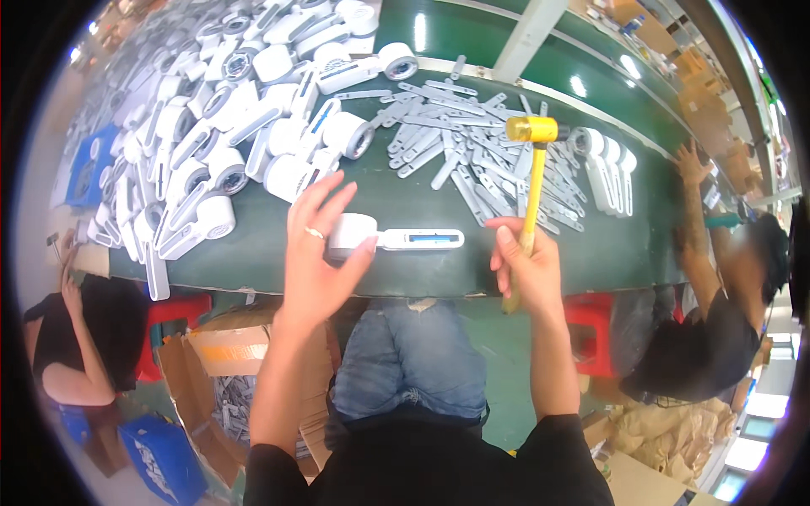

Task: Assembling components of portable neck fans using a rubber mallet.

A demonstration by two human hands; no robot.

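Observation:
A white handheld-fan-shaped unit (353,229) lies on the green table in front of me, its slotted handle pointing right with a blue strip inside. My left hand (316,253) is at its round head, fingers spread and the thumb near or against the head's near side. My right hand (530,260) is closed around the yellow handle of a mallet (531,129), held upright to the right of the unit. The mallet's head is yellow with a dark right end. Beyond it lies a heap of flat grey strips (443,135).
Many similar white units (219,143) are piled at the left; several more (607,169) stand in a row at the right. An open carton (228,341) of grey parts sits below the table. Co-workers (93,337) are on both sides, near red stools (591,337).

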